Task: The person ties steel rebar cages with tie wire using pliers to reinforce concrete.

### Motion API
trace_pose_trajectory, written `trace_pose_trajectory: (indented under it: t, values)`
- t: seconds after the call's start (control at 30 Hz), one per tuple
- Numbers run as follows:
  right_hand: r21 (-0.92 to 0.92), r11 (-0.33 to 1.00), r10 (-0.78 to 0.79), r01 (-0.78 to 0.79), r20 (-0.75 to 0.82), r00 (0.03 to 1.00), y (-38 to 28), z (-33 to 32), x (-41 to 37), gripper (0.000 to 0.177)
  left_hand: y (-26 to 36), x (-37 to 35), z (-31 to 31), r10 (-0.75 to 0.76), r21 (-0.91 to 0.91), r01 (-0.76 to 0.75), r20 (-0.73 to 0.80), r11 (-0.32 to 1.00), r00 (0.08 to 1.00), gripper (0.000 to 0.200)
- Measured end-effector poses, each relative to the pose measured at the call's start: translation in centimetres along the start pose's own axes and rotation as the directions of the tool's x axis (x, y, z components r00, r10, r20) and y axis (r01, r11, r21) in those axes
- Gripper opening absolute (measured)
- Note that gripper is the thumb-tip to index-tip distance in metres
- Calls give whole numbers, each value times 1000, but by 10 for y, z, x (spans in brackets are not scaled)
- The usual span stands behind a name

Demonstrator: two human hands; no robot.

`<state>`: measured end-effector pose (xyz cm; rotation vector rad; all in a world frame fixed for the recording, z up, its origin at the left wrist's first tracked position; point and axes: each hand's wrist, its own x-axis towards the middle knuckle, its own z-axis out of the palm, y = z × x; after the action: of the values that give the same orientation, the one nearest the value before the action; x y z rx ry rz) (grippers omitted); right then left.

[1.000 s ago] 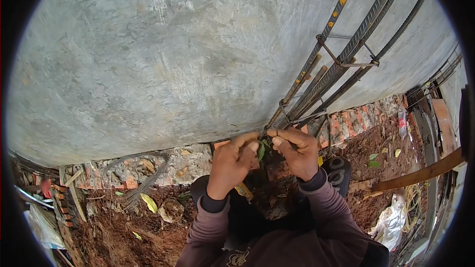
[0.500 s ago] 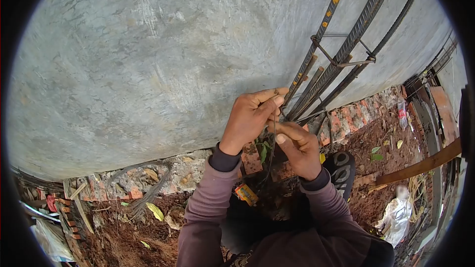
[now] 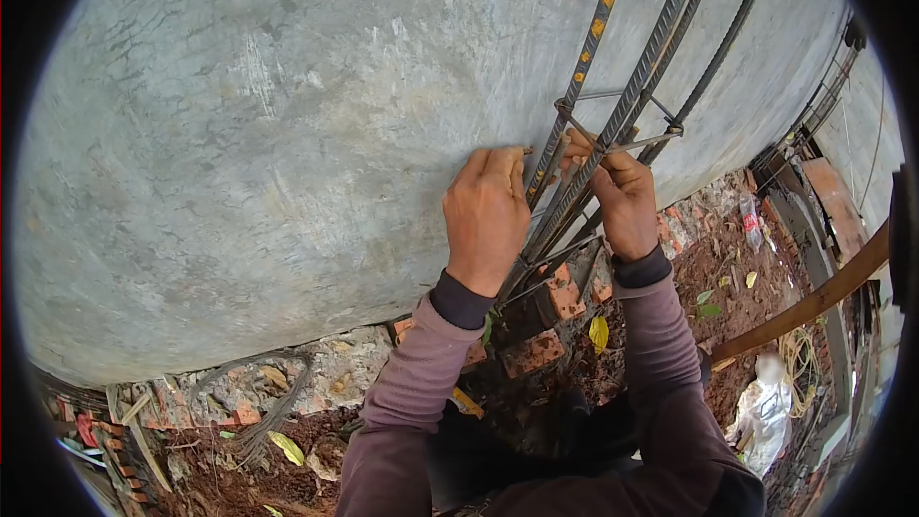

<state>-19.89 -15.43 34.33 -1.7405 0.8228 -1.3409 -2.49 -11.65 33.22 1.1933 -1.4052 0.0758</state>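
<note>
Ribbed steel bars point(image 3: 654, 53) with square wire ties point(image 3: 629, 146) rise at a slant beside a grey wall. To the left of the bars, my left hand point(image 3: 489, 215) is closed against the wall side, its fingertips at the leftmost bar; what it pinches is too small to name. My right hand point(image 3: 624, 199) is at the bars on their right side, with fingers curled around behind them near a tie. Its fingertips are partly hidden by the bars, and no held object can be made out.
The grey wall point(image 3: 258, 153) fills the upper left. Below lie bricks point(image 3: 533, 353), reddish soil, a coil of wire point(image 3: 273, 418) and yellow leaves. At the right are a plastic bottle point(image 3: 750, 220), a curved wooden strip point(image 3: 814, 299) and a white bag point(image 3: 769, 416).
Both hands have moved up from the lower bars and apart, and my right hand now reaches behind the bars. The view has shifted, so the bars appear farther left.
</note>
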Motion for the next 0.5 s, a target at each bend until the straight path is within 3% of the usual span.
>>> trace_pose_trajectory:
  t: [0.2, 0.27, 0.47, 0.5]
  values:
    - [58, 998, -12, 1, 184, 983, 9, 2, 22, 40, 5, 7, 6, 40, -16, -39, 104, 999, 994, 17]
    - [85, 996, -12, -7, 216, 976, 18, -4, 27, 38, 9, 12, 1, 73, -53, -67, 127, 996, 989, 18]
    - [74, 997, -13, -5, 241, 970, 12, -12, 35, 23, 7, 13, 12, -58, -239, 68, 48, 969, 997, 15]
    - [67, 998, -22, 6, 234, 972, 14, -12, 35, 21, 7, 12, 8, -87, -174, 107, 117, 979, 989, 14]
